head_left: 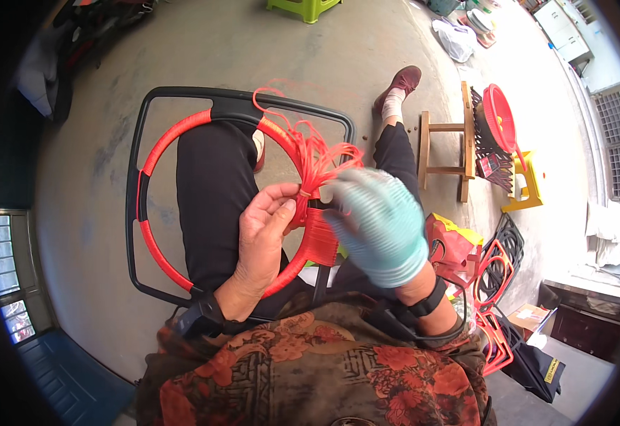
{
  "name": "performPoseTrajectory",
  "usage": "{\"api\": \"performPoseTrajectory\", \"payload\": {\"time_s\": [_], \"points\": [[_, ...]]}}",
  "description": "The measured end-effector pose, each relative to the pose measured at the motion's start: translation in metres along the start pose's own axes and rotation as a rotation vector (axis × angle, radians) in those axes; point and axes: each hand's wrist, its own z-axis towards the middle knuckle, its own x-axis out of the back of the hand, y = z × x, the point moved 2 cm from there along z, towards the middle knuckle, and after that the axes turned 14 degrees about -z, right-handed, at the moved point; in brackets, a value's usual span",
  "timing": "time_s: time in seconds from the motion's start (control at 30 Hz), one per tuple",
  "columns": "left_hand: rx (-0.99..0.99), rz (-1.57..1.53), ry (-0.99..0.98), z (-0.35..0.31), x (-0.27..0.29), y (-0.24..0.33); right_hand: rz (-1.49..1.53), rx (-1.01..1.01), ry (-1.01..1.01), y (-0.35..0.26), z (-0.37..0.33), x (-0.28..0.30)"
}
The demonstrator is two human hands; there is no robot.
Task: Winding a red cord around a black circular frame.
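A black frame (132, 234) with a round inner ring lies across my lap, one leg passing through the ring. Red cord is wound tightly round stretches of the ring (165, 257). On its right side sits a wider band of red cord (320, 238) in close parallel rows. My left hand (260, 231), bare, pinches a bundle of red cord (317, 157) at its gathered neck, over the ring's right side. Loops fan out away from me, and one strand trails left. My right hand (381, 231), in a ribbed light-teal glove, is beside the bundle, its fingers blurred by motion.
To the right stand a wooden stool (446, 170), a red basket (498, 117) and a yellow stool (531, 186). Nearer are a red and yellow bag (452, 245), coiled black cable (510, 245) and red-wrapped frames (493, 334). A green stool (304, 7) is at the far edge.
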Motion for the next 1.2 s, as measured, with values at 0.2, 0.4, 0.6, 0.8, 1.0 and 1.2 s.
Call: {"api": "performPoseTrajectory", "payload": {"time_s": [0.2, 0.4, 0.6, 0.8, 1.0, 1.2], "points": [[-0.100, 0.180, 0.046, 0.006, 0.004, -0.009, 1.074, -0.858, -0.380, 0.051, -0.046, -0.055], [0.000, 0.243, 0.085, 0.006, 0.002, -0.003, 1.089, -0.610, -0.798, 0.049, -0.038, -0.077], [0.048, 0.033, 0.049, 0.004, -0.006, 0.000, 0.424, -0.387, -0.811, 0.063, -0.040, -0.104], [-0.006, 0.253, 0.065, 0.005, 0.006, -0.006, -0.326, -0.447, -0.202, 0.064, -0.026, -0.042], [0.108, 0.242, 0.054, 0.011, 0.004, -0.016, 0.911, -0.652, -0.473, 0.047, -0.052, -0.098], [0.126, 0.098, 0.103, 0.005, 0.000, -0.004, 1.240, -0.822, 0.148, 0.093, -0.069, -0.026]]}}
